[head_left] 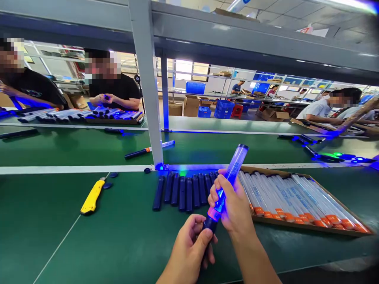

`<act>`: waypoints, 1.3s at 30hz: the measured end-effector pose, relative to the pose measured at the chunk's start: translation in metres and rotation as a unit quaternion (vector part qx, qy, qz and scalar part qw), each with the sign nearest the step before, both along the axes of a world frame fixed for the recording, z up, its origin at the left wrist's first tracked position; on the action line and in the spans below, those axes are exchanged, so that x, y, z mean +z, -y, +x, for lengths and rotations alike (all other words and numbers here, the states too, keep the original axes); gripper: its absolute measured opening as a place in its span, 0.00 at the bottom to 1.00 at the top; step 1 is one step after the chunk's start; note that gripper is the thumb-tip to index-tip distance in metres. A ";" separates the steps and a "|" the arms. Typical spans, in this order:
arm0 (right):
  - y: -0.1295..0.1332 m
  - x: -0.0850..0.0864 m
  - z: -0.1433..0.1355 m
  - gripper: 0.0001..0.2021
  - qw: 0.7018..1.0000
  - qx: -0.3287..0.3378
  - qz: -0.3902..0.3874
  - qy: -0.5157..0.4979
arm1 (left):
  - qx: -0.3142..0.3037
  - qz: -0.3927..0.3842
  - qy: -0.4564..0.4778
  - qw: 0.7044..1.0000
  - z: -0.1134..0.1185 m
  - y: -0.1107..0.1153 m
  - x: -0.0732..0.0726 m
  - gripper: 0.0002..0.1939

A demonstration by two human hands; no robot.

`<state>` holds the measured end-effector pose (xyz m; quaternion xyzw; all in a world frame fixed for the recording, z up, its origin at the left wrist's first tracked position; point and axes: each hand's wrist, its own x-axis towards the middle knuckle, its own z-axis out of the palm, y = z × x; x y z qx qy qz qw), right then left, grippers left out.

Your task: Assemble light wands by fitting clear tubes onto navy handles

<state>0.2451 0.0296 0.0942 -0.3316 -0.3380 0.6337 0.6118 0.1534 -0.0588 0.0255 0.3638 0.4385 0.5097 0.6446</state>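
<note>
In the head view I hold a glowing blue light stick [237, 159], tilted, with a clear tube, a dark cap at the top and an orange band low down. My right hand [232, 201] is wrapped round the lit tube. Below it, my left hand [194, 244] grips the black handle, whose lower end is hidden by the fingers. Behind my hands lies a row of several black handles [181, 193]. To the right a shallow cardboard box [302, 225] holds several clear tubes [275, 195] with orange bands.
A yellow utility knife [93, 197] lies at left near small black caps [108, 185]. A metal post [145, 79] rises from the bench. On the belt behind lies another light stick [137, 154]. Co-workers [115, 88] sit across, by more tubes.
</note>
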 end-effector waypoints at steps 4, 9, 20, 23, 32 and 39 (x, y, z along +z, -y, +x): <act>0.005 0.005 0.005 0.13 0.998 -0.030 0.040 0.024 | -0.004 0.005 -0.046 0.999 0.001 0.002 0.001 0.25; 0.010 0.006 0.009 0.13 0.997 -0.051 0.049 0.028 | -0.004 0.030 -0.146 0.989 0.000 0.005 0.005 0.15; 0.012 -0.009 0.013 0.07 0.991 -0.104 0.040 -0.075 | -0.004 0.044 -0.150 0.988 0.010 0.009 0.003 0.15; 0.011 -0.012 0.016 0.07 0.995 -0.058 0.034 -0.076 | -0.020 0.055 -0.189 0.980 0.007 0.009 0.006 0.13; 0.010 -0.013 0.013 0.04 0.997 0.014 0.050 -0.058 | -0.048 0.029 -0.124 0.991 0.006 0.011 0.013 0.14; 0.005 -0.006 0.019 0.04 0.989 0.086 0.100 -0.066 | -0.067 0.042 -0.099 0.992 0.000 0.005 0.012 0.12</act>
